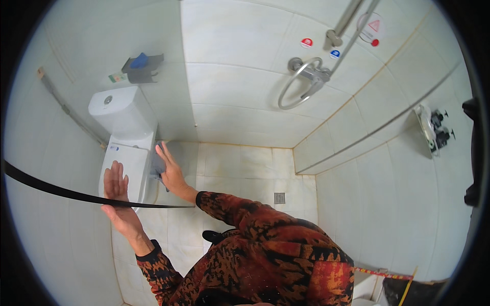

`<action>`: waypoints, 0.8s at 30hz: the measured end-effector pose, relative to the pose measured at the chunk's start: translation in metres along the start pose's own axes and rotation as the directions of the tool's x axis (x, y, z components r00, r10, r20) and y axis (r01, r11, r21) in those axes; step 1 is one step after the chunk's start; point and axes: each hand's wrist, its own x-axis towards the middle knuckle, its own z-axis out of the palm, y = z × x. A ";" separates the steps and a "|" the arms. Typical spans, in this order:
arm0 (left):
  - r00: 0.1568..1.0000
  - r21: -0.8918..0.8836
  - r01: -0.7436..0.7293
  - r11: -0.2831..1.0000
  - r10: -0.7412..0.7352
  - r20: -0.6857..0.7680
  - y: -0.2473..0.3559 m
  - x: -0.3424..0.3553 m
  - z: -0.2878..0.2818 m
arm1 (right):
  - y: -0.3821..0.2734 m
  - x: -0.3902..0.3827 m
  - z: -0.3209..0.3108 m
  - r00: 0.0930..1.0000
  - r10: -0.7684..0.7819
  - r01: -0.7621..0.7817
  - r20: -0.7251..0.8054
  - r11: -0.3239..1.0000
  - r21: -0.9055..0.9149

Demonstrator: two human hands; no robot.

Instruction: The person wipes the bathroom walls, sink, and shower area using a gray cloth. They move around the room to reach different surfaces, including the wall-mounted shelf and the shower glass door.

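From my station I see a white ceramic toilet (121, 113) at the left. Beyond it hangs a grey metal paper holder (143, 76) bearing a small blue item (139, 61). A chrome shower mixer (311, 74) with a looped silver hose (282, 95) is on the far white-tiled wall (240, 81). I spot a square metal floor drain (279, 198), and dark pump-top bottles (442, 137) at the right.

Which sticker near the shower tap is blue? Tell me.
The lowest: the blue sticker, between the red sticker, upper left, and the big round sticker, upper right.
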 end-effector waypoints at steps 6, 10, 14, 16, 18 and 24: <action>0.998 0.040 -0.014 0.999 0.017 -0.069 -0.005 0.000 0.003 | -0.017 0.064 -0.025 0.937 0.342 -0.339 0.066 0.855 0.392; 0.983 0.081 -0.032 0.996 0.046 -0.179 -0.006 -0.001 0.007 | -0.077 0.129 -0.053 0.954 -0.219 0.270 -0.203 0.923 0.273; 0.952 0.095 -0.030 0.995 0.057 -0.299 -0.012 -0.003 0.005 | -0.129 0.184 -0.048 0.757 -0.607 0.643 -0.242 0.758 0.110; 0.932 0.083 -0.045 0.995 0.072 -0.355 -0.016 -0.004 0.001 | -0.133 0.195 -0.035 0.631 -0.743 0.766 -0.222 0.642 0.030; 0.900 0.181 -0.057 0.982 0.129 -0.417 -0.021 -0.006 -0.001 | -0.117 0.194 -0.024 0.549 -0.820 0.832 -0.160 0.555 0.006; 0.801 0.316 0.008 0.949 0.183 -0.569 -0.020 -0.013 -0.002 | 0.016 0.188 -0.054 0.709 -0.704 0.703 0.030 0.704 -0.100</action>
